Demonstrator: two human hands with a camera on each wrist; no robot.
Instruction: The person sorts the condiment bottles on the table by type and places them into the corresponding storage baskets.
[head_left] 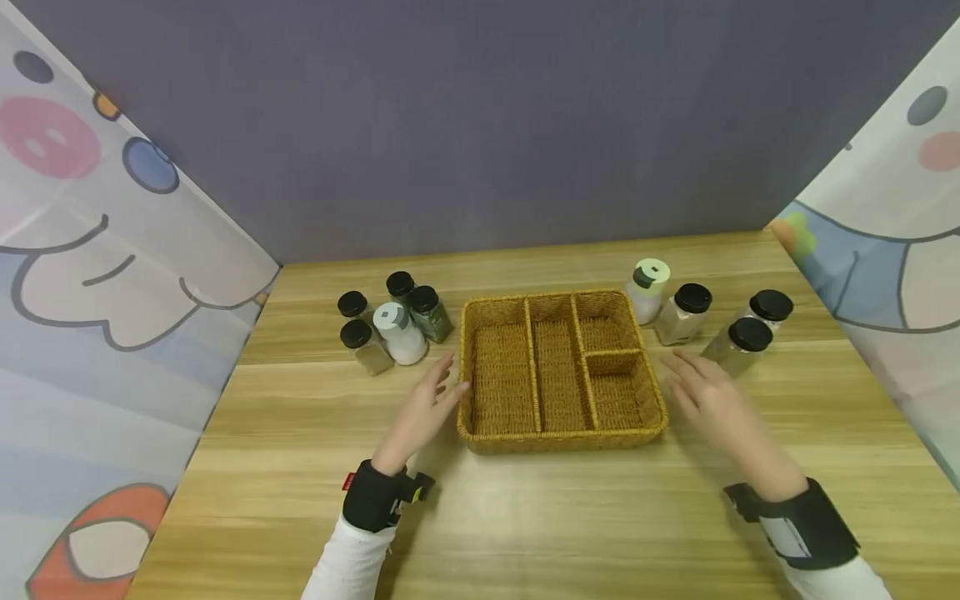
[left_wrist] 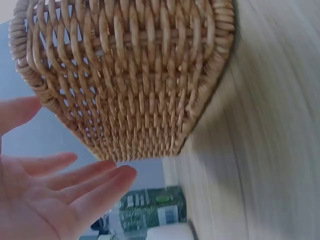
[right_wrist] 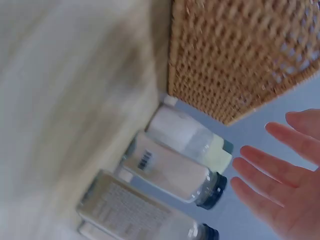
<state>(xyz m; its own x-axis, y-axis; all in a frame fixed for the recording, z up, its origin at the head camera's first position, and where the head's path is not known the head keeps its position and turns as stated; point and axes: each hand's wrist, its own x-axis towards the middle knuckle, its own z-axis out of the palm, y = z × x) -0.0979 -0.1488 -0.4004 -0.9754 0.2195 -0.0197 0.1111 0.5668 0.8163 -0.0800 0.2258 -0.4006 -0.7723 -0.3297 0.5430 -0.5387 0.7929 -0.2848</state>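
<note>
A woven wicker basket (head_left: 501, 375) with several compartments stands in the middle of the wooden table. My left hand (head_left: 422, 410) is at its left side with fingers extended. In the left wrist view the thumb (left_wrist: 20, 111) lies at the basket's rim; whether it touches I cannot tell. On the other side my right hand (head_left: 716, 404) hovers, fingers spread and nothing held, apart from the basket wall (right_wrist: 240, 60) in the right wrist view. Close beyond it are a black-lidded jar (head_left: 738, 343) and another jar of pale contents (head_left: 681, 317).
Left of the basket, several seasoning jars cluster, among them a white-capped bottle (head_left: 401, 335) and a jar of green flakes (head_left: 431, 315). A bottle with a pale green cap (head_left: 647, 290) and another black-lidded jar (head_left: 771, 307) stand at right. A grey panel (head_left: 480, 133) rises behind the table.
</note>
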